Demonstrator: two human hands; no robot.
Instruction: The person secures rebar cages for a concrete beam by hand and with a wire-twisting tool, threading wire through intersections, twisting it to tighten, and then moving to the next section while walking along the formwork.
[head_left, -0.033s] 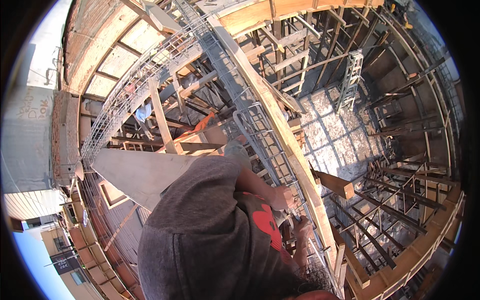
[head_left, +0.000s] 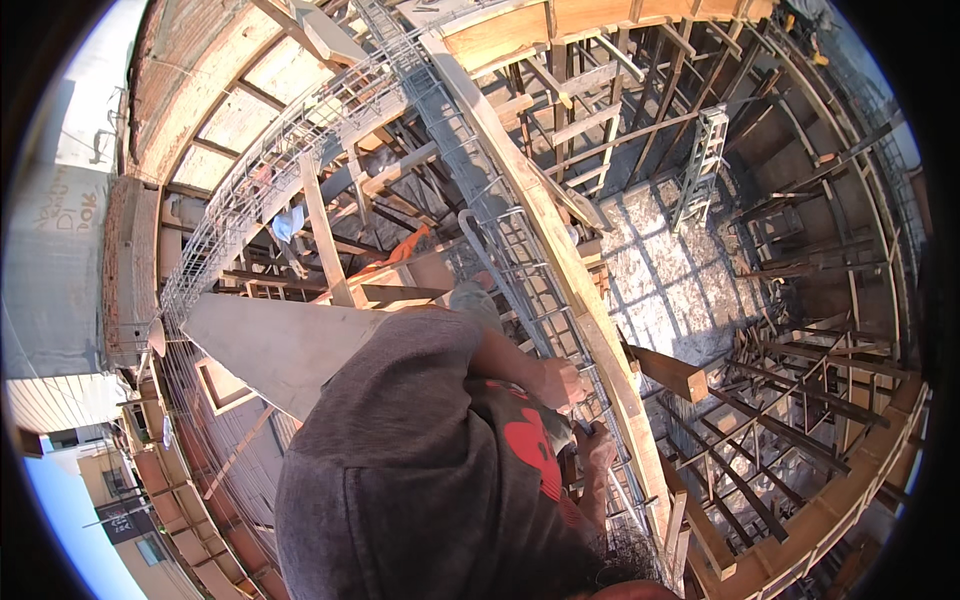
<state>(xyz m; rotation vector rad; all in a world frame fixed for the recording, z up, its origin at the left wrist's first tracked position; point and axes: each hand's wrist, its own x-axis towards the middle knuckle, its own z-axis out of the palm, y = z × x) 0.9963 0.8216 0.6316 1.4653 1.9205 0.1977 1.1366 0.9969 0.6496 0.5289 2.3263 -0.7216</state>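
My left hand (head_left: 563, 384) is closed at the edge of the long rebar cage (head_left: 540, 300), fingertips against its bars. What those fingers pinch is too small to make out. Just below it, my right hand (head_left: 598, 448) is wrapped around a slim tool with a dark handle (head_left: 584, 429), pointed toward the left hand. The tool's working end is hidden between the hands and the steel. A wooden formwork board (head_left: 590, 325) runs along the cage's right side. My grey shirt with a red print (head_left: 400, 450) fills the middle of the view.
A large plywood sheet (head_left: 270, 335) lies to my left. Right of the board, the view drops to a lower floor with a metal stepladder (head_left: 702, 165) and many timber props. One timber end (head_left: 688, 383) juts out beside the board. Another rebar cage (head_left: 240, 190) curves away at left.
Both hands have shifted slightly up and left along the cage. My right hand has turned a little, with the dark-handled tool still in it.
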